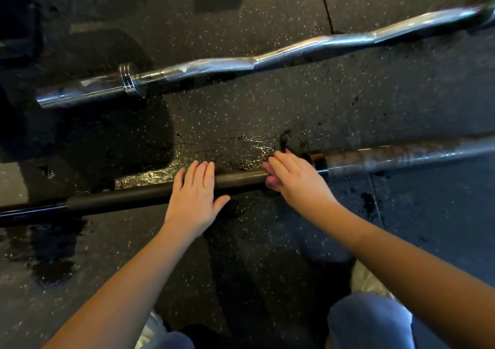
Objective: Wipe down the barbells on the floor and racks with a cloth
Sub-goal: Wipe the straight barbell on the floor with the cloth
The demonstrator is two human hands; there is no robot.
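A straight dark barbell (120, 197) lies on the rubber floor across the lower middle, its rusty grey sleeve (401, 158) running off to the right. My left hand (194, 196) rests flat on the shaft with straight fingers. My right hand (292, 177) lies over the shaft just left of the collar. It holds a small pinkish cloth (270, 181) against the bar, and most of the cloth is hidden under the palm. Farther away on the floor lies a chrome curl bar (214, 66), untouched.
The speckled black rubber floor (348, 102) has a wet, shiny patch (241, 153) just beyond the dark bar. My knees in blue trousers (369, 319) are at the bottom edge. A floor-tile seam (325, 3) runs at the top right.
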